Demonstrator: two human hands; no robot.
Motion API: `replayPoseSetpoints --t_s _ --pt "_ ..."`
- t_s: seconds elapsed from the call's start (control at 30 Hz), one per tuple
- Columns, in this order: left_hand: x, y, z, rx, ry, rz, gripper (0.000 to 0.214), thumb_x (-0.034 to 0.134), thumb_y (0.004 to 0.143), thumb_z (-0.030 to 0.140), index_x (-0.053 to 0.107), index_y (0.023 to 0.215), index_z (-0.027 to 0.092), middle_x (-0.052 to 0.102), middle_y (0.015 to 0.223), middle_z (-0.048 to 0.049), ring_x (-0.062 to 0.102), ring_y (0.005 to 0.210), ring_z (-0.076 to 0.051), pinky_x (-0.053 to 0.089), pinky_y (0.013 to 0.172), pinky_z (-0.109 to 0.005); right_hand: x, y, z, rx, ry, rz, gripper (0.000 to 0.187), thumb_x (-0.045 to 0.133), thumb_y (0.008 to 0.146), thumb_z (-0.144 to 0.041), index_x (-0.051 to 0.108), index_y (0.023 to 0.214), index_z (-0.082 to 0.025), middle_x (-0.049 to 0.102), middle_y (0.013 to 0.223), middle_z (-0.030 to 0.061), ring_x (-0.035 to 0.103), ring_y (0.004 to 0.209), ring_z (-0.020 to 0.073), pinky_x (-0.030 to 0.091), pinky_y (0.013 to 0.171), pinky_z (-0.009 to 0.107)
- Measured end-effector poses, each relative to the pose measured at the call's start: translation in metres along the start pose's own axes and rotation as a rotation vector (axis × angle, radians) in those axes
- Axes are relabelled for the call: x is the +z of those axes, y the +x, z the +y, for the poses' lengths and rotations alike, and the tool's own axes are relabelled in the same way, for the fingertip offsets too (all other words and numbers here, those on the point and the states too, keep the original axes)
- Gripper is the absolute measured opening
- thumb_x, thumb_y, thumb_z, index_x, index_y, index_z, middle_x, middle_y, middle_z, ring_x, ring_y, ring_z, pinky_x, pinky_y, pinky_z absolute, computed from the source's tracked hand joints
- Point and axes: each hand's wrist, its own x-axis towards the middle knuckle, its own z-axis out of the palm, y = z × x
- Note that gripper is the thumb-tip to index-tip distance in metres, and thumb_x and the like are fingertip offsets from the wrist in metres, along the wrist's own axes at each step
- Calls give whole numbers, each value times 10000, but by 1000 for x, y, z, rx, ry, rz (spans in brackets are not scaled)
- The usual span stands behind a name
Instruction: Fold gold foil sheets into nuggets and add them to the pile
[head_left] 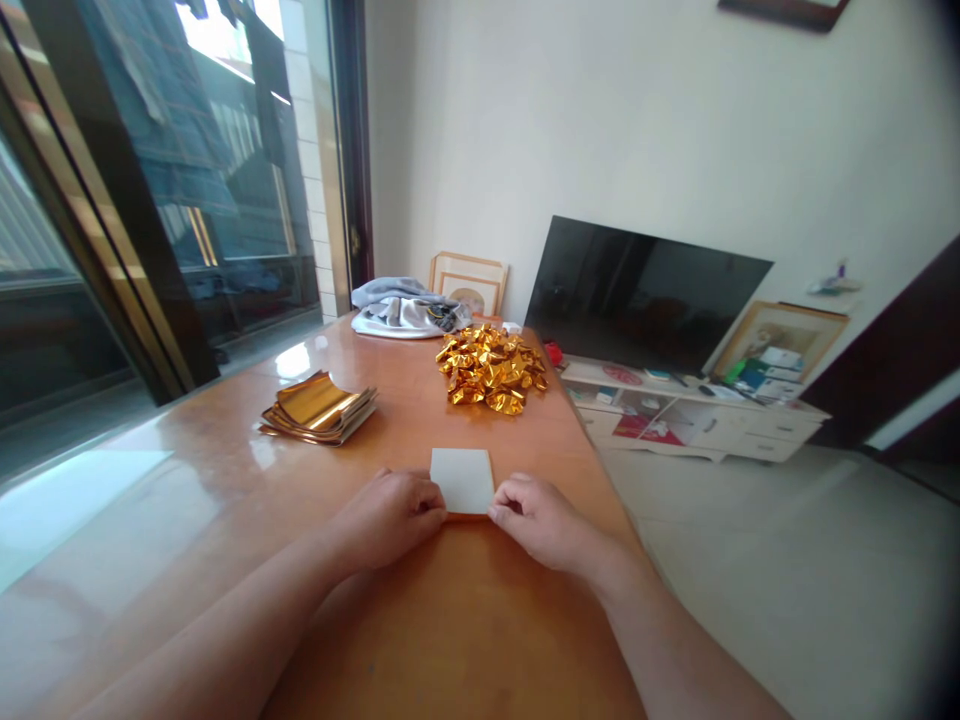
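Card: white rectangle (462, 481) lying on the wood worktop (180, 470), directly between both hands; a thin gold foil edge (466, 516) shows along its near side.
Left hand (390, 518): grip curled closed, fingertips against the card's lower left corner.
Right hand (536, 522): grip curled closed, fingertips against the lower right corner.
Handling: matched pressure from both sides holds the card square; fingertips near the corners help keep the edges aligned.
Foil stack (319, 408): gold sheets, left of the card, well apart.
Crumpled foil (491, 369): gold heap beyond the card.
Cloth (405, 312): grey bundle at the worktop's far end.
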Motion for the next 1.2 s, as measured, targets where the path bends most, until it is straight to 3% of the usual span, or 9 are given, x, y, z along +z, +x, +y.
replayPoseSetpoints --t_s 0.23,0.5,0.77,1.0,1.2 --pt "4 3 -5 -44 -50 -22 250 523 874 326 713 761 207 680 804 -31 589 724 -164 398 648 -255 -2 0 2 -15 13 -24 206 620 897 -260 641 707 -185 623 781 4 573 727 135 392 670 235" --pt "6 5 -17 -122 -118 -61 219 499 842 299 682 769 203 665 791 -11 586 715 -171 381 625 -259 10 5 14 68 3 4 243 594 896 -300 597 683 -183 631 756 -9 559 696 124 342 602 222" --pt "-3 6 -17 -138 -213 -103 315 440 900 349 684 759 208 673 793 -1 600 762 -192 422 705 -274 14 6 15 110 -23 24 183 643 843 -303 615 700 -192 670 777 -6 549 679 123 327 585 221" --pt "-3 5 -10 -149 -105 -85 385 472 916 505 658 752 210 668 794 -6 598 748 -191 383 657 -276 13 6 13 138 -34 16 204 614 848 -310 608 680 -194 678 741 -5 539 642 123 294 545 229" --pt "-2 4 -12 -151 -26 -81 307 543 865 471 654 744 212 672 777 0 591 706 -178 327 600 -276 13 6 11 157 -50 21 241 603 850 -338 598 657 -194 674 715 -4 531 629 123 269 530 233"
